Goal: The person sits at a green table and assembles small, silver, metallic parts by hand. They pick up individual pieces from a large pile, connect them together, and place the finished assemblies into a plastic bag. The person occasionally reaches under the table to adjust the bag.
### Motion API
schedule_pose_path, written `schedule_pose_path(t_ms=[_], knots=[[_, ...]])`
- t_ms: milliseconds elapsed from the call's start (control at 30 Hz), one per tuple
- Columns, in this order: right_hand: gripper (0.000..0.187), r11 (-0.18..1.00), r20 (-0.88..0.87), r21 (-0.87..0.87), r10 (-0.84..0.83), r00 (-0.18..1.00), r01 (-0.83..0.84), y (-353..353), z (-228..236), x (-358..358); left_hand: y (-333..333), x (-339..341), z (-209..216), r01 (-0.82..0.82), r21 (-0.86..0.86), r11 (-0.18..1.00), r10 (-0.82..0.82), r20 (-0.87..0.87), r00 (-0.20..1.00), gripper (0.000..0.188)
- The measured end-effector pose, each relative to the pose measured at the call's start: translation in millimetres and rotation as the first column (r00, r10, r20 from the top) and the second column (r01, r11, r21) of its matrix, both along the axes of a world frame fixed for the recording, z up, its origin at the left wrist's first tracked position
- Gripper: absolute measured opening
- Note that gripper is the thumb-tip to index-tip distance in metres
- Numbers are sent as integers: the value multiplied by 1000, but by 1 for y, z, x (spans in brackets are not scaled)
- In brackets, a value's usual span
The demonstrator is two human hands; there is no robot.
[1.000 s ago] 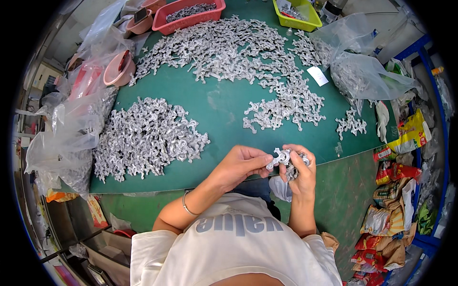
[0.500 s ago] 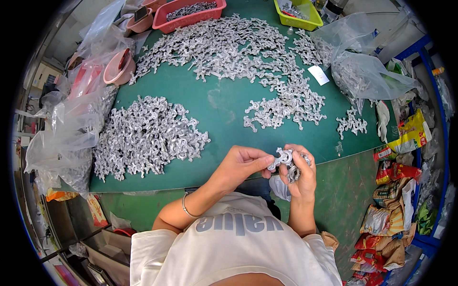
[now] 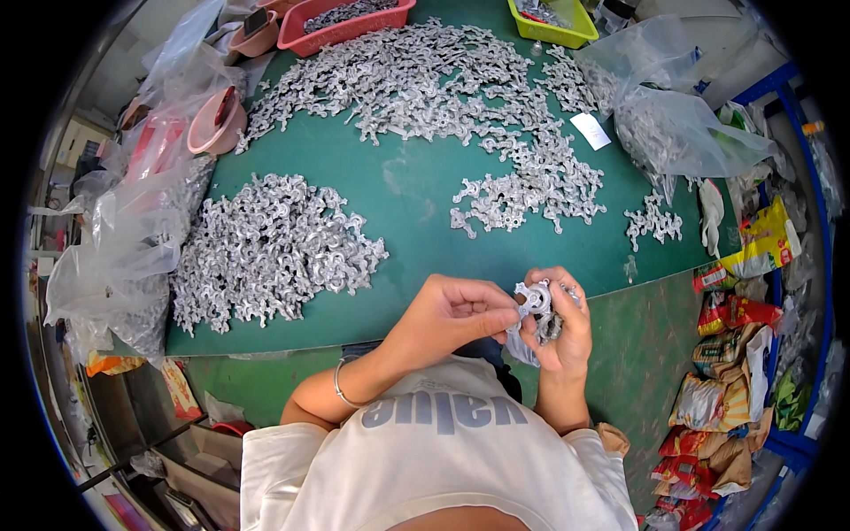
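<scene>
Above the table's near edge, my right hand (image 3: pixel 568 329) is closed around several small grey metal castings. One casting (image 3: pixel 535 299), with a curved, ring-like middle and short arms, stands out between its thumb and fingers. My left hand (image 3: pixel 460 315) is pinched, thumb against forefinger, at the left edge of that casting. The fingertips cover the spot where they meet it. To the left on the green table (image 3: pixel 412 199) lies a heap of like castings (image 3: pixel 274 252). A wider spread of them (image 3: pixel 425 84) covers the far side and reaches toward the right.
A red basket (image 3: pixel 341 34) and a yellow-green basket (image 3: pixel 556 34) stand at the back. A pink bowl (image 3: pixel 218 124) and clear bags (image 3: pixel 111 257) line the left. Another bag of castings (image 3: pixel 660 137), a white paper slip (image 3: pixel 590 131) and a small casting cluster (image 3: pixel 652 221) are at right.
The casting at my fingertips has turned and shifted right, closer against my right hand. My left hand has moved slightly right with it. The heaps look the same.
</scene>
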State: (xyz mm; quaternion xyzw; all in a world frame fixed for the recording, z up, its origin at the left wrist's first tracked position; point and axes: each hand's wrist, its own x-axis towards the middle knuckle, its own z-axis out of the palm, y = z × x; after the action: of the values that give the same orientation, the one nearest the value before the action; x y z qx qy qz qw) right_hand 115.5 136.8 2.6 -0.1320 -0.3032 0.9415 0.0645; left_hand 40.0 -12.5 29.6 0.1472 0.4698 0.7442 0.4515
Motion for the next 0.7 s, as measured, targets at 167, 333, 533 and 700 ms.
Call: schedule_pose_path(t_ms=[167, 333, 533, 700], knots=[[21, 998, -73, -60, 20, 997, -24, -1, 4, 3, -3, 3, 10, 15, -18, 1000, -16, -42, 999, 13], [21, 999, -124, 4, 39, 992, -38, -1, 2, 5, -4, 6, 14, 26, -5, 1000, -26, -186, 982, 15], [22, 998, -196, -5, 56, 979, -58, 0, 4, 5, -3, 8, 16, 28, -37, 999, -38, -317, 948, 15], [22, 999, -215, 0, 45, 976, -46, 0, 4, 6, -2, 10, 14, -7, -40, 999, -9, -387, 922, 12]])
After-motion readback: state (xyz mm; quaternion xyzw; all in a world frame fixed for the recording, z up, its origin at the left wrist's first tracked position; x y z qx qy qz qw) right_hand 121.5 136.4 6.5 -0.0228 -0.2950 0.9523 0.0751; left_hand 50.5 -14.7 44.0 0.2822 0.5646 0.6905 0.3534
